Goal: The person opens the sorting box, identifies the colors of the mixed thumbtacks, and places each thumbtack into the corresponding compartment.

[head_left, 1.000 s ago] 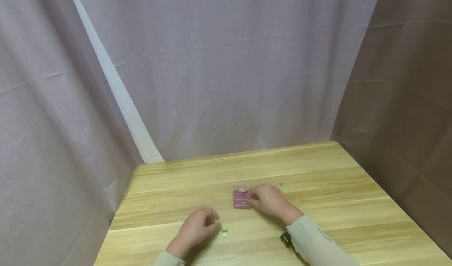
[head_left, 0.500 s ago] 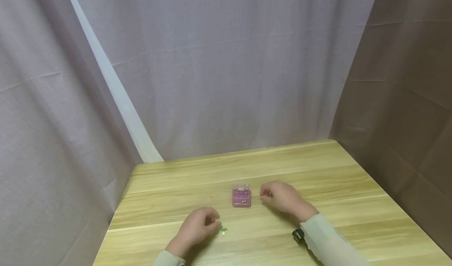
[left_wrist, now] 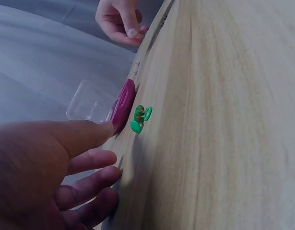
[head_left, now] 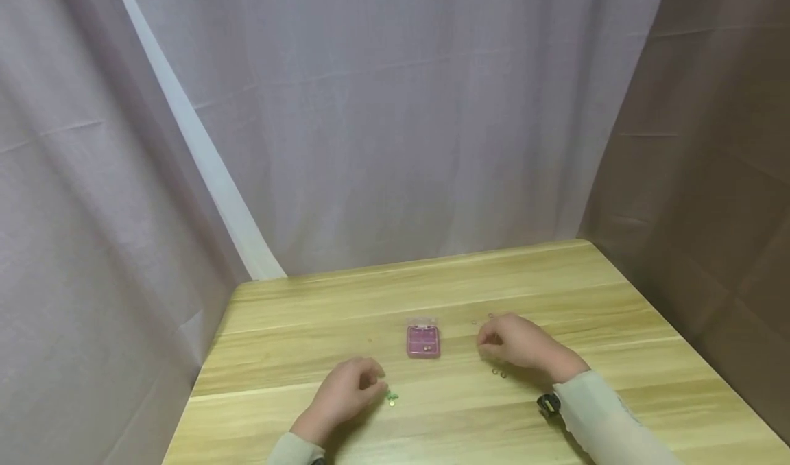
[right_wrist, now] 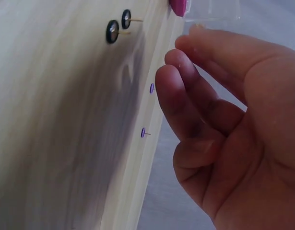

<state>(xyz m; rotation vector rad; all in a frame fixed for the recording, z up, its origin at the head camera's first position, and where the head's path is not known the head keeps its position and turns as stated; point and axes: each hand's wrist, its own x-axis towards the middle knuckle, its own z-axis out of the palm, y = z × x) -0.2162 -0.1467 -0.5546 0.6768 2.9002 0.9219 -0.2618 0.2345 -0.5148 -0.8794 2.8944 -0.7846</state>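
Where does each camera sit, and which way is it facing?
Head: on the head, facing forward and down over the table to the curtain; left hand, right hand and both sleeves show.
Left wrist: mounted there, facing past the left hand to green tacks and a pink case; right hand beyond.
Right wrist: mounted there, facing past the right hand to dark tacks and purple tacks.
Both wrist views share the pink case and purple tacks.

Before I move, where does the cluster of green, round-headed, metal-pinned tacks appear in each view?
Head: the green, round-headed tacks lie low, near centre, just right of the left hand.
Left wrist: the tacks sit about mid-picture.
Right wrist: not in it.
Shared landmark: the squarish pink plastic box with a clear lid, cut off at the right wrist view's top edge.
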